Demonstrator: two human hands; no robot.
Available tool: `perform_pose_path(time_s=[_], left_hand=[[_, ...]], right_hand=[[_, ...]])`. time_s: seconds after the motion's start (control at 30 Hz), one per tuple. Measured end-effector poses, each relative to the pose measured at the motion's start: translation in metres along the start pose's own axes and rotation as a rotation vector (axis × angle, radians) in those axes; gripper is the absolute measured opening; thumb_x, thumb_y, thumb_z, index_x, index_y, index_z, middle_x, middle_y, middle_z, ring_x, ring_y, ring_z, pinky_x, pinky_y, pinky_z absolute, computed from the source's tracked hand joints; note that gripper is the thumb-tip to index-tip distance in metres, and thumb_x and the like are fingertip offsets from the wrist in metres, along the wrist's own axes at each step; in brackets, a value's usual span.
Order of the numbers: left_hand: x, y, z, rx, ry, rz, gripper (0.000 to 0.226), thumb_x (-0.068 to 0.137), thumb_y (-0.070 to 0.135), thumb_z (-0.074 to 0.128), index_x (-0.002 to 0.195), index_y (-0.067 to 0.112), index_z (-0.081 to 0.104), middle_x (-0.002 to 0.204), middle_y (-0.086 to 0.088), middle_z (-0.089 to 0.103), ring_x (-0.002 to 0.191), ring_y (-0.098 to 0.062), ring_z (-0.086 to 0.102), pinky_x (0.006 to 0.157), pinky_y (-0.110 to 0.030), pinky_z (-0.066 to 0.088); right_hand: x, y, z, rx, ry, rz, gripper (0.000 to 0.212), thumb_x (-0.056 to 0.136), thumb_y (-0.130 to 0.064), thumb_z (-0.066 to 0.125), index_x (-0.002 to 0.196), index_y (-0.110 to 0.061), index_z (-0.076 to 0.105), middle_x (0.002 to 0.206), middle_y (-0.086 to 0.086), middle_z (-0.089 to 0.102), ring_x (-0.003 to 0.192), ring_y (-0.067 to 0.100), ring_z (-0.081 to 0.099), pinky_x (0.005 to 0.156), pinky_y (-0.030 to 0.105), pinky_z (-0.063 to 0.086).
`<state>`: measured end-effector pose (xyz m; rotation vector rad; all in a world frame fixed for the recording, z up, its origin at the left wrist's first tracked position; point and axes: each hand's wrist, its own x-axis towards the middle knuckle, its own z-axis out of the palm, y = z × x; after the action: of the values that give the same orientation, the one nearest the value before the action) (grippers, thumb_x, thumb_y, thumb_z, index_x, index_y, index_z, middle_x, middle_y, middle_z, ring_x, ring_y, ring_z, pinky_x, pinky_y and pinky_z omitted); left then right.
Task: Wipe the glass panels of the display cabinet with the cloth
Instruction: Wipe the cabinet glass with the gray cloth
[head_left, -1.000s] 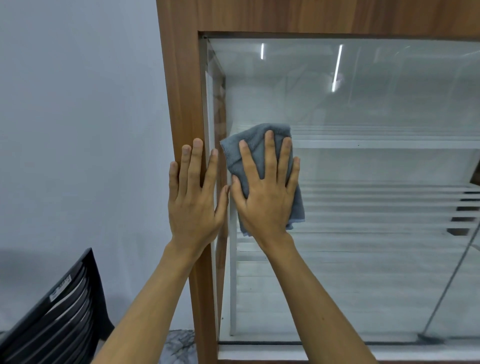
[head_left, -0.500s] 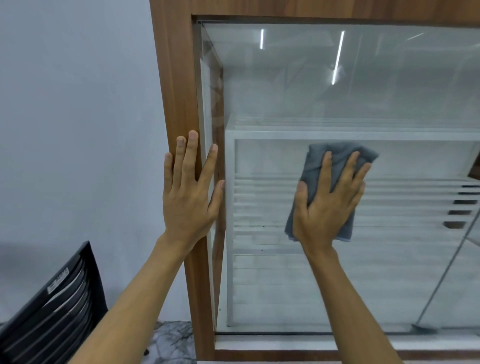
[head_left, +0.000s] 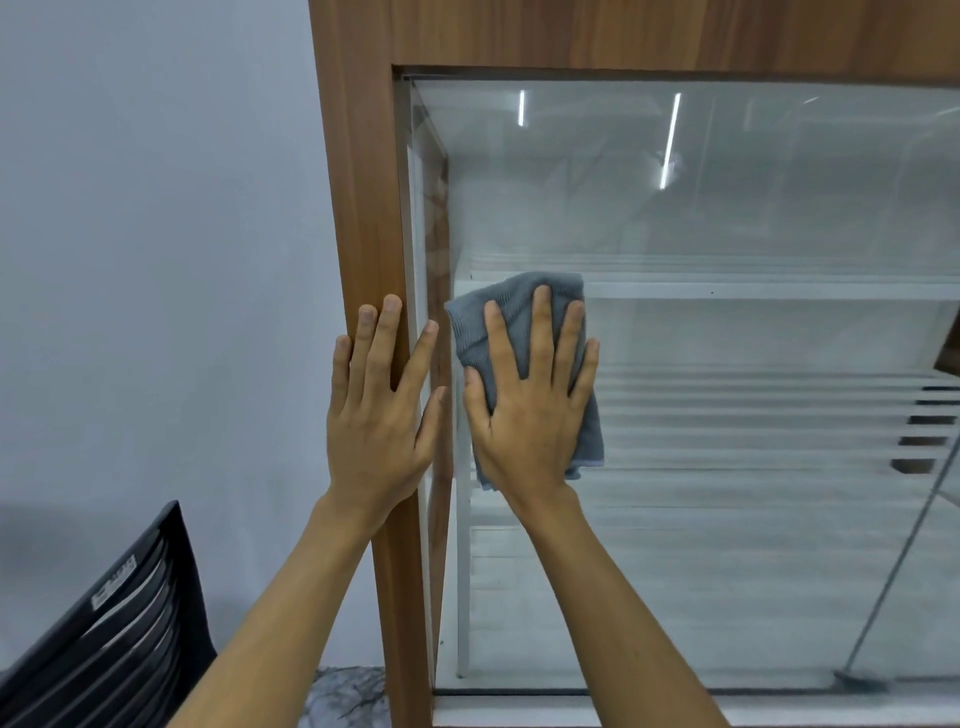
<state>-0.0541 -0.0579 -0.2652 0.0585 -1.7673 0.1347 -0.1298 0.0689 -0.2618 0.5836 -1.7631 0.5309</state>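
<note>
Now, in the head view, the right hand (head_left: 527, 415) is back at the left edge of the large clear glass front panel (head_left: 727, 208) of the wood-framed display cabinet (head_left: 358, 182); half a second ago it was well out toward the middle of the pane, so one sideways stroke has gone out and returned. Its fingers (head_left: 537, 332) are spread and nearly flat, gripping nothing but pressing the folded grey microfibre cloth (head_left: 470, 327) against the glass, with the cloth showing above the fingertips and below the heel of the palm. The left hand (head_left: 376, 410) has stayed flat on the brown wooden upright of the frame, fingers open and slightly fanned, bracing rather than holding anything, and the thumb sits just beside the right hand. White slatted shelves (head_left: 727, 415) show through the pane, and a black slatted chair back (head_left: 114, 639) stands at lower left. Judging by this, the band at hand height has been covered, while the upper glass and the far right probably need passes yet.
</note>
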Motion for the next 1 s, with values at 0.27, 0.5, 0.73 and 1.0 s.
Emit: perform_pose_path(time_s=[0.27,0.5,0.73,1.0], left_hand=[[-0.001,0.000,0.002,-0.020,0.000,-0.004,0.055,0.104,0.034,0.048,0.153,0.012,0.041,0.164,-0.018,0.021,0.157,-0.023,0.000,0.128,-0.042,0.004],[-0.001,0.001,0.002,-0.009,0.013,-0.006,0.055,0.104,0.036,0.047,0.153,0.013,0.041,0.164,-0.018,0.022,0.157,-0.023,0.000,0.128,-0.042,0.004],[-0.001,0.008,0.001,-0.025,0.020,-0.027,0.053,0.104,0.032,0.047,0.152,0.011,0.042,0.164,-0.020,0.021,0.156,-0.025,0.003,0.128,-0.044,0.005],[-0.004,0.045,0.002,-0.086,-0.031,-0.039,0.059,0.101,0.034,0.048,0.154,0.010,0.037,0.166,-0.018,0.018,0.157,-0.026,0.001,0.127,-0.044,-0.001]], right_hand=[[0.028,0.060,-0.024,0.026,0.116,0.153,0.058,0.103,-0.044,0.044,0.155,-0.021,0.037,0.163,0.019,0.023,0.151,0.041,0.013,0.122,0.059,0.016],[0.013,0.119,-0.037,0.058,0.144,0.257,0.060,0.101,-0.034,0.050,0.156,-0.020,0.032,0.165,0.020,0.018,0.153,0.041,0.010,0.123,0.057,0.014],[-0.033,0.127,-0.031,0.084,0.147,0.325,0.058,0.102,-0.035,0.047,0.154,-0.012,0.037,0.163,0.023,0.021,0.152,0.043,0.012,0.123,0.058,0.015],[-0.070,0.113,-0.023,0.064,0.008,0.175,0.059,0.102,-0.044,0.041,0.156,-0.022,0.030,0.165,0.012,0.016,0.155,0.032,-0.001,0.124,0.055,0.010]])
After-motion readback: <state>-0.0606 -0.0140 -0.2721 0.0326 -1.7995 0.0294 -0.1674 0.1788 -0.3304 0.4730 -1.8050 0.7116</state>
